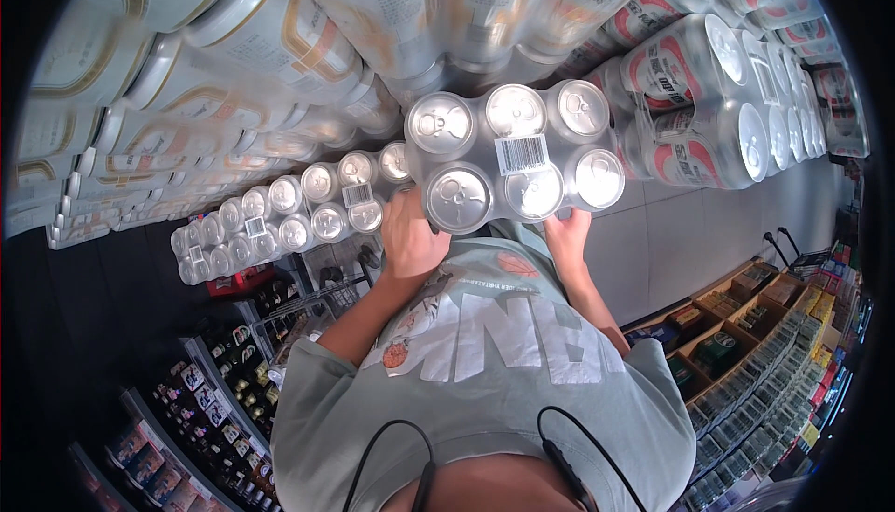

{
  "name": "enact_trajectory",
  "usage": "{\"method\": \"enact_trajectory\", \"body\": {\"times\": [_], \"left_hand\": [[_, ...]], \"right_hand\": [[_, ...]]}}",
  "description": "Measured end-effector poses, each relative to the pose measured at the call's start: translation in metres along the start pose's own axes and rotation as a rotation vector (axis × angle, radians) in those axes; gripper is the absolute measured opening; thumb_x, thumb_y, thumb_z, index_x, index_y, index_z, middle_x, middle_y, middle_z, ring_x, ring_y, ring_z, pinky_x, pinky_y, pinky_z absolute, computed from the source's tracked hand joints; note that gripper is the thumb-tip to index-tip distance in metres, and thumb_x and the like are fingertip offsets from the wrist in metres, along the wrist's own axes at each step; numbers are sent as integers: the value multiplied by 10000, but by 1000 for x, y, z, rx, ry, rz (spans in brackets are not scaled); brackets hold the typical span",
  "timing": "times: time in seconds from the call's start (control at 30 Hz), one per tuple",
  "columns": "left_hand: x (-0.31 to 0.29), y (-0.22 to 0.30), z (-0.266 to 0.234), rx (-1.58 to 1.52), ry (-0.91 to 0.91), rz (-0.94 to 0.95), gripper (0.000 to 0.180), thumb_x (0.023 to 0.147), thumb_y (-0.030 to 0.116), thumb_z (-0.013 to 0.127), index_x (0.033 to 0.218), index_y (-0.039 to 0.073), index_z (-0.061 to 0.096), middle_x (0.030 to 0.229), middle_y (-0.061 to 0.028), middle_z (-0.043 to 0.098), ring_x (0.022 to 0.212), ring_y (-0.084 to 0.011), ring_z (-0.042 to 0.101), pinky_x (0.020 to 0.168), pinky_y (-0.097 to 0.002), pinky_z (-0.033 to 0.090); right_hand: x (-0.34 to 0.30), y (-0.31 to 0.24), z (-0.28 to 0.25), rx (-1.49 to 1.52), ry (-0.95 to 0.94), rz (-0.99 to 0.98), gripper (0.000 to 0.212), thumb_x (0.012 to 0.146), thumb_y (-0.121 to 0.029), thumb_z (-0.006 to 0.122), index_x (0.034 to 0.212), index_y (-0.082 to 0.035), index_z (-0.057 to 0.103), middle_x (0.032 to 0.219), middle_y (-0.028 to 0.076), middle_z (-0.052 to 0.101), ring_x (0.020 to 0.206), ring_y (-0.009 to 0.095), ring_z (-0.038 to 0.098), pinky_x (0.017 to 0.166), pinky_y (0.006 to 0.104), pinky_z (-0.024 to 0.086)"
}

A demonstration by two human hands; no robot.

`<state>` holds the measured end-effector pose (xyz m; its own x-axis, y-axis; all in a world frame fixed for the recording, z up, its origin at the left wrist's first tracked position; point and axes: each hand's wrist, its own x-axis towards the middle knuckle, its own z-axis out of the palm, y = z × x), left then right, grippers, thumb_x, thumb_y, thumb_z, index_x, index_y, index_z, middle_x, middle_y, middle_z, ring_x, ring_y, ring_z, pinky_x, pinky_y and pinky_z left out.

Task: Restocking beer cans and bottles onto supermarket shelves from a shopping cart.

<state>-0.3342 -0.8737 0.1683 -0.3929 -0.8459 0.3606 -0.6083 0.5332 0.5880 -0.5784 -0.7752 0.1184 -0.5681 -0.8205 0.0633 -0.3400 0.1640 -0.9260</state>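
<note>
In the head view, a film-wrapped six-pack of cans (511, 162) is held in front of the person's chest, its silver tops and pull tabs turned toward the camera and a barcode label (524, 155) lying across the middle. The left hand (413, 240) grips its near left corner, thumb along the near side; the right hand (567, 237) holds the near edge farther right. Both are closed on the pack, though most of their fingers are hidden by it. To the left runs a row of similar wrapped packs (328, 223), tops also showing. Beyond the held pack, white-and-gold cans (494, 8) stand massed, while red-and-white cans (685, 74) in clear film sit to its right. The person wears a grey-green shirt (522, 409) and black neck earphones (426, 484). Stocked shelves (224, 391) show at lower left, above a dark floor
</note>
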Motion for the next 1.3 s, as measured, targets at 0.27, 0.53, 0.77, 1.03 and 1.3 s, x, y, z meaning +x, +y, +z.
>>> {"method": "enact_trajectory", "body": {"times": [0.27, 0.53, 0.77, 1.03, 1.3], "left_hand": [[-14, 12, 4, 56, 76, -14, 639, 706, 102, 840, 1268, 6, 550, 1091, -161, 629, 1022, -366, 571, 875, -481, 417], [-44, 36, 14, 140, 113, -147, 761, 797, 100, 778, 1456, -15, 416, 1256, -186, 592, 1162, -360, 536, 993, -470, 426], [-193, 82, 61, -116, -72, -324, 637, 859, 157, 715, 1419, -4, 456, 1378, -223, 552, 1257, -403, 542, 1053, -478, 444], [-338, 89, 57, -57, -645, -846, 471, 937, 466, 587, 1195, 79, 655, 1063, -196, 720, 1019, -405, 680, 926, -505, 512], [-362, 94, 49, 46, -511, -755, 404, 920, 422, 610, 1072, 52, 665, 1013, -181, 718, 964, -391, 687, 824, -502, 538]], "right_hand": [[5, -14, -2, -180, 43, -181, 345, 778, -124, 853, 1056, 0, 690, 1067, 140, 644, 953, 292, 611, 827, 382, 487], [3, 8, 1, -161, -19, -247, 636, 847, -225, 827, 1357, 8, 526, 1260, 176, 514, 995, 298, 566, 855, 392, 493], [-26, 54, -5, -80, -219, -308, 863, 822, -1, 735, 1565, -65, 301, 1442, 194, 400, 1201, 305, 494, 915, 397, 492], [-142, 133, -36, 200, -810, 328, 346, 1092, -293, 416, 1008, -29, 624, 756, 53, 601, 752, 172, 625, 727, 310, 517], [-174, 123, -4, 295, -1220, 223, 258, 1032, -172, 381, 838, -53, 504, 690, 45, 487, 662, 177, 534, 678, 322, 468]]}}
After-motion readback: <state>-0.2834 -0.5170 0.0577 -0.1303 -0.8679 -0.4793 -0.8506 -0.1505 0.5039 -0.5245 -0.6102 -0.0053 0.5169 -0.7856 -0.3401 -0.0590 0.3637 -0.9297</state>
